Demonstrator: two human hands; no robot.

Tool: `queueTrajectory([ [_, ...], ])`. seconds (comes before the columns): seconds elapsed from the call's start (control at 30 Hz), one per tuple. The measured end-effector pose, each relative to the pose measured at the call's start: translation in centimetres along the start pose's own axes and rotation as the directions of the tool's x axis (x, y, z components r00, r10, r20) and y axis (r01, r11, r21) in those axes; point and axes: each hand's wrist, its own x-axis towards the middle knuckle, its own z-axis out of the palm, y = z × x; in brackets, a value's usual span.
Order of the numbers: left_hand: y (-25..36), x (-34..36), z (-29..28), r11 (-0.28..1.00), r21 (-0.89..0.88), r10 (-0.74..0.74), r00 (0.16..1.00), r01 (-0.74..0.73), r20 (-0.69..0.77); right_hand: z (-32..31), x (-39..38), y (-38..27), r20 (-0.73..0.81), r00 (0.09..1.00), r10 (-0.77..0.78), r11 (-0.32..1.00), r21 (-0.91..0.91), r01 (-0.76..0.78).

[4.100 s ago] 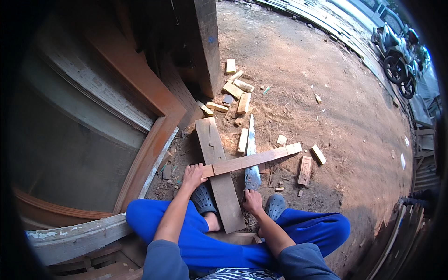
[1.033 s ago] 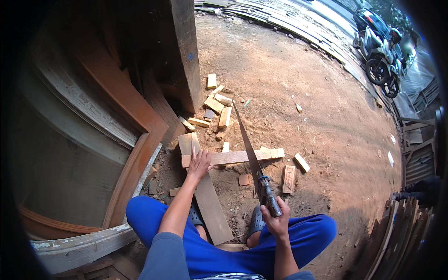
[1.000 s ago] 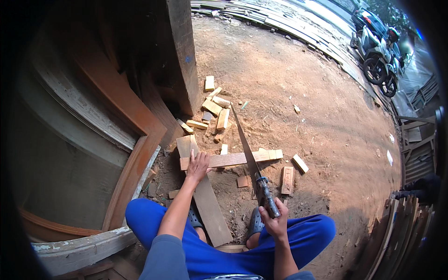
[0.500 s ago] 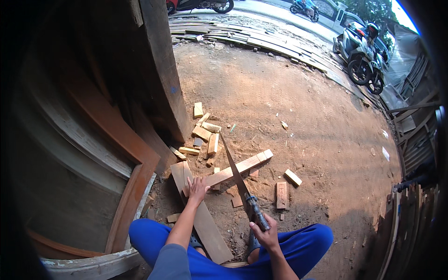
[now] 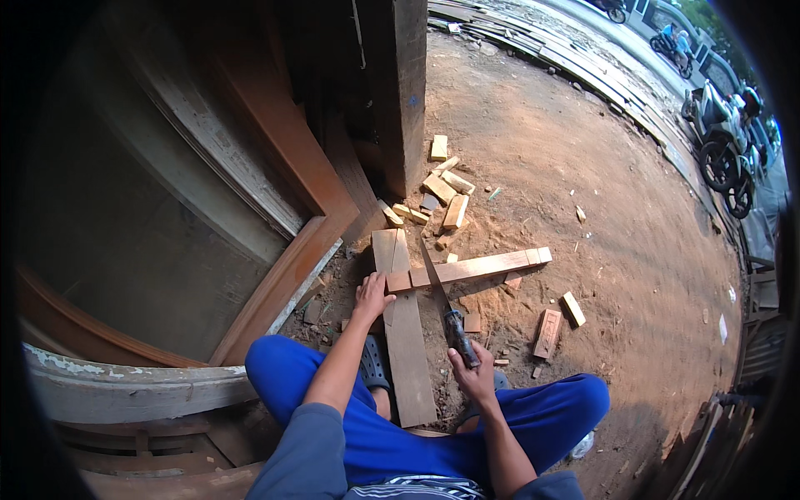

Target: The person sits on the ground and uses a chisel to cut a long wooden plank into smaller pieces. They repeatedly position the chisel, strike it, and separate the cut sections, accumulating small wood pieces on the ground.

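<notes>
A light wooden bar [image 5: 483,266] lies across a flat brown plank [image 5: 408,358] on the ground between my legs. My left hand [image 5: 372,296] is closed around the bar's left end, over the plank. In my right hand [image 5: 475,371] is the dark, worn handle of a handsaw [image 5: 435,282]. Its blade points away from me and crosses the bar just right of the plank; whether the teeth touch the wood I cannot tell. Lines run across the bar near both ends.
Several wood offcuts [image 5: 456,212] are heaped beyond the plank, by a thick post [image 5: 410,108]. Right of the bar lie a reddish block [image 5: 547,333] and a pale block [image 5: 573,309]. Wooden frames [image 5: 275,283] lean at left. Motorbikes [image 5: 718,150] stand far right.
The view has turned left, shifting the scene rightward. Relative to the bar, the saw has moved toward my left hand. That hand now sits at the bar's end.
</notes>
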Motion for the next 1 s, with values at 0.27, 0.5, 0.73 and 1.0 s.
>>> queueTrajectory([
  [0.27, -1.6, 0.7, 1.8, 0.987, -0.13, 0.08, 0.989, -0.096, -0.122, 3.2, -0.6, 1.2, 0.039, 0.998, -0.046, 0.98, -0.193, 0.053],
  [0.5, 1.9, 2.1, 0.6, 0.987, -0.15, 0.073, 0.996, -0.063, 0.059, 3.1, -0.4, 3.3, 0.024, 0.999, -0.028, 0.971, -0.237, 0.032],
  [0.73, 1.5, 2.2, 2.4, 0.995, -0.093, 0.045, 0.999, -0.045, 0.002, 3.6, -0.5, 4.6, 0.034, 0.999, -0.034, 0.951, -0.305, 0.043],
  [1.0, 1.5, 2.4, 3.8, 0.975, 0.08, 0.219, 0.954, -0.207, -0.206, 3.6, -2.0, 6.6, 0.075, 0.987, 0.145, 0.975, -0.18, -0.13],
])
